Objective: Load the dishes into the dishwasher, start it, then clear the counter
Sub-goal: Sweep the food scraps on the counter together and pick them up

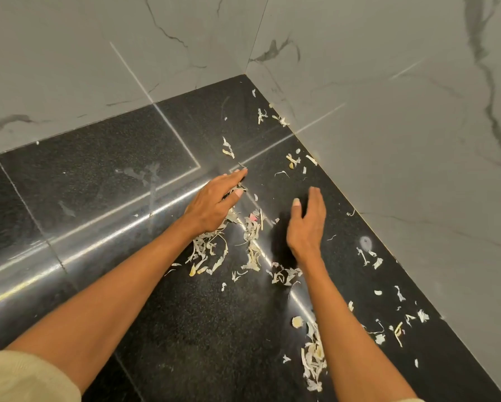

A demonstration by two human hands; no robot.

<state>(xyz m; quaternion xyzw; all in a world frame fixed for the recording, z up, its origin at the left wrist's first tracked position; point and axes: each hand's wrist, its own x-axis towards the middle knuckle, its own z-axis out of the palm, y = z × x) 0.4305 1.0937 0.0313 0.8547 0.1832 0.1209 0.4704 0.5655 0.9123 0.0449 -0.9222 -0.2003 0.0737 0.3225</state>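
While your arms reach toward the corner of the black granite counter (104,158), your left hand (214,206) lies with fingers nearly straight, touching the pale vegetable peelings (250,242) strewn before that corner. Your right hand (307,224) stands edge-on just beside the pile, fingers extended together, holding nothing.

You see a counter (185,329) of black speckled stone, polished to a gloss that mirrors bright streaks of light and shows dull smears. The walls (388,140) are smooth grey marble-look tiles with dark veins and a soft sheen. The scraps (252,242) look dry, thin and papery, pale and matt. The sleeve (20,378) is cream ribbed cloth.
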